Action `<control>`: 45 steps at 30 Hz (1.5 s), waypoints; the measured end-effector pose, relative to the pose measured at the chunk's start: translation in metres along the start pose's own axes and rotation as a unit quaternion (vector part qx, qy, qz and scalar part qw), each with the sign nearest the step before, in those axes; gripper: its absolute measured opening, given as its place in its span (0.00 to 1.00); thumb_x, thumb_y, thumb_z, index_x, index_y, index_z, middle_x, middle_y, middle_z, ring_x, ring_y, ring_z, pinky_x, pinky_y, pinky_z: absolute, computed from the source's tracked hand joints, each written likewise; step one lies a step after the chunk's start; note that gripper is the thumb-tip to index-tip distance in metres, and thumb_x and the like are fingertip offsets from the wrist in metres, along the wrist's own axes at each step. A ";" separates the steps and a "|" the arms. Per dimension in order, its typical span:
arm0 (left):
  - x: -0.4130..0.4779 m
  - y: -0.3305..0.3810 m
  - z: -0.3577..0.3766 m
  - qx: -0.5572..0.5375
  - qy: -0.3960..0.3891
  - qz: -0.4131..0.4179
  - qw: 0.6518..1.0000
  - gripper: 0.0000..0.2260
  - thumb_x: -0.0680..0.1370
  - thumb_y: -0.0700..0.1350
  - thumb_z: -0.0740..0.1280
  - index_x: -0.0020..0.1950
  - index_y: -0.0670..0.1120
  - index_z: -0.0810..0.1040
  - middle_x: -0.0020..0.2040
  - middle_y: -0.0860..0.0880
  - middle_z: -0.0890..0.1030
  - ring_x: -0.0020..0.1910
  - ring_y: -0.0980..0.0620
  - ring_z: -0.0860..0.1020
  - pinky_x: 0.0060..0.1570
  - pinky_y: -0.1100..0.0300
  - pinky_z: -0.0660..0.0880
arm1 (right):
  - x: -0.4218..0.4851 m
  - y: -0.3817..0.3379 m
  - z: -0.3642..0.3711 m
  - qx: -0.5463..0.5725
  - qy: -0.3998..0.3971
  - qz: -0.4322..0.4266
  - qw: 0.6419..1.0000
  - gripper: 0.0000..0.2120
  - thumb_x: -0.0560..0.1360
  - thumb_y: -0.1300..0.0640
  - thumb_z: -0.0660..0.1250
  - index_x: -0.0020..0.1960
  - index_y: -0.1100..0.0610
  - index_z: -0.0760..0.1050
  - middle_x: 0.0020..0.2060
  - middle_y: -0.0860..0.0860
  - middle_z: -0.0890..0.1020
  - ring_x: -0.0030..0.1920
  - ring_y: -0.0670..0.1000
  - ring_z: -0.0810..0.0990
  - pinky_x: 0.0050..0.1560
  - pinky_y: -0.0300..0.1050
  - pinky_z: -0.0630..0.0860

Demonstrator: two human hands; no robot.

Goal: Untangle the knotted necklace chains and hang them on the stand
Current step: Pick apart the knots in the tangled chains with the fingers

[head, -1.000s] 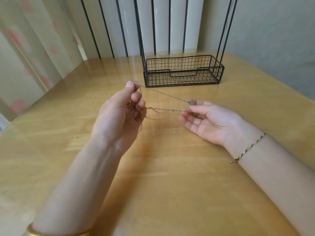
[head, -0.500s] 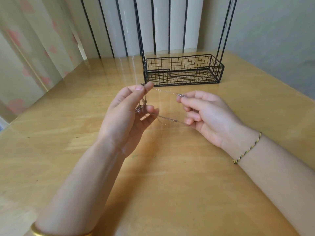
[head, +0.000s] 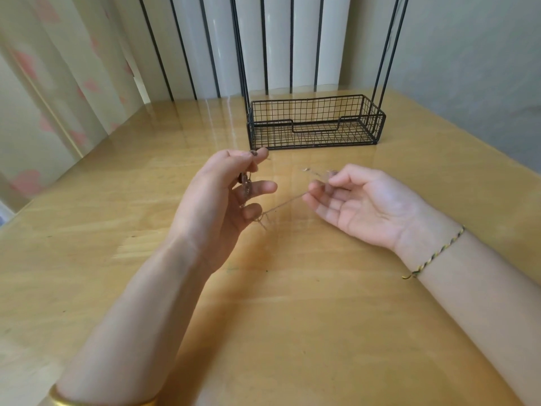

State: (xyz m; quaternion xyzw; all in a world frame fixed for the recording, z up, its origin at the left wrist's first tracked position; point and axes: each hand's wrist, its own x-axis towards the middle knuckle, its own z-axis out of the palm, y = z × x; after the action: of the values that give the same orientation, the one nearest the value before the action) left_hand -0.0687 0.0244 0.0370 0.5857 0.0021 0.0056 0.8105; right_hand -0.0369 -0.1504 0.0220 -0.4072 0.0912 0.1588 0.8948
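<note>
Thin necklace chains [head: 282, 204] stretch between my two hands above the wooden table [head: 292, 317]. My left hand [head: 222, 197] pinches one end between thumb and forefinger, and a bunched part with a small knot hangs by its lower fingers. My right hand [head: 360, 203] is palm up with fingers loosely curled; a blurred strand runs over its fingertips and a clasp end sticks out near the thumb. The black wire stand [head: 314, 123] has a basket base and tall uprights and sits behind the hands. Its top is out of frame.
A wall with vertical black bars and a patterned curtain [head: 58, 83] lie behind the table. The right table edge [head: 468, 148] runs diagonally along a grey wall. I wear a gold bangle on the left wrist and a braided cord on the right.
My right hand has turned palm up and moved rightward and lower, away from the left hand. The upper strand between the hands has gone slack, and the chain is blurred with motion.
</note>
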 end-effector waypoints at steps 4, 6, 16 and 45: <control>0.002 0.002 -0.006 0.001 0.017 -0.026 1.000 0.10 0.76 0.43 0.58 0.34 0.47 0.68 0.58 0.49 0.81 0.39 0.52 0.79 0.23 0.65 0.63 | 0.000 -0.004 -0.006 -0.060 0.002 0.008 0.998 0.09 0.72 0.70 0.56 0.36 0.59 0.67 0.32 0.58 0.80 0.32 0.53 0.81 0.39 0.49 0.82; 0.001 0.003 -0.008 -0.003 0.005 -0.047 0.999 0.09 0.75 0.42 0.57 0.34 0.47 0.66 0.56 0.49 0.82 0.38 0.52 0.78 0.25 0.65 0.64 | 0.001 -0.004 -0.007 -0.097 -0.002 0.003 0.995 0.10 0.72 0.69 0.56 0.35 0.59 0.67 0.31 0.56 0.80 0.30 0.52 0.80 0.36 0.46 0.82; -0.007 0.007 -0.002 -0.025 -0.239 -0.158 0.958 0.07 0.69 0.44 0.57 0.31 0.46 0.66 0.48 0.39 0.83 0.28 0.52 0.71 0.21 0.66 0.58 | -0.006 0.016 0.013 -0.334 -0.126 -0.185 0.915 0.19 0.66 0.57 0.55 0.54 0.56 0.77 0.48 0.54 0.83 0.56 0.50 0.79 0.59 0.48 0.73; -0.005 -0.009 0.004 0.333 -0.003 0.127 0.934 0.07 0.78 0.42 0.63 0.42 0.46 0.77 0.39 0.50 0.81 0.32 0.55 0.80 0.27 0.62 0.73 | -0.014 0.004 0.012 -0.471 -0.021 -0.256 0.844 0.04 0.71 0.61 0.70 0.39 0.55 0.79 0.32 0.47 0.77 0.29 0.40 0.73 0.28 0.30 0.70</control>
State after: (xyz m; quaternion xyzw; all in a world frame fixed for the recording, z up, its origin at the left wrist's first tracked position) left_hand -0.0732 0.0177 0.0295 0.8171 -0.0736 0.1057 0.5619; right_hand -0.0509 -0.1418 0.0317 -0.7852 -0.1214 -0.0436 0.6056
